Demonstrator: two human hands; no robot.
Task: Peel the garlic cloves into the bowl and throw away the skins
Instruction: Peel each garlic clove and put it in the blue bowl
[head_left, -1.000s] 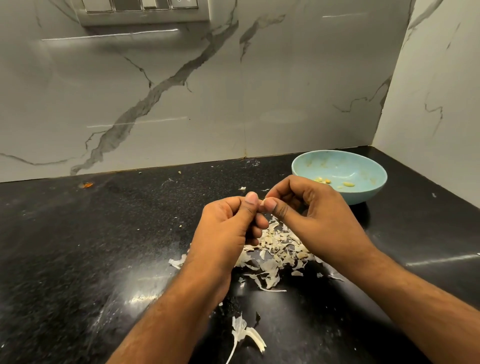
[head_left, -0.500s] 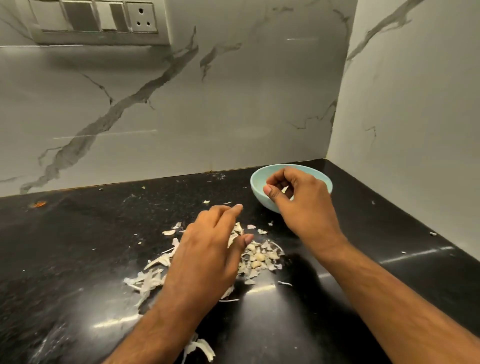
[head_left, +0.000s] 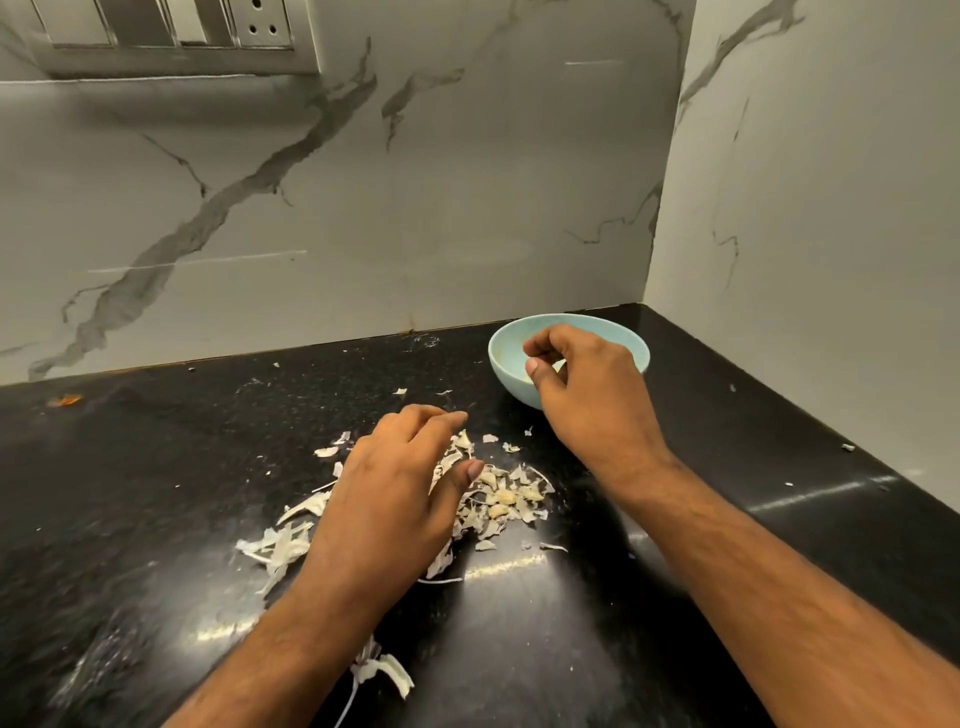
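Peeling well along, disposal not begun: right hand (head_left: 587, 395), fingers curled over bowl (head_left: 506, 364), contents unclear; left hand (head_left: 400, 483) relaxed over skins (head_left: 498, 501) heaped on table (head_left: 156, 467).

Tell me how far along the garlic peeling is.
Underway. Done: loose skins heaped on the counter. In hand: the right hand is over the bowl, fingers curled; any clove there is hidden. The left hand reaches into the pile. Left: binning skins.
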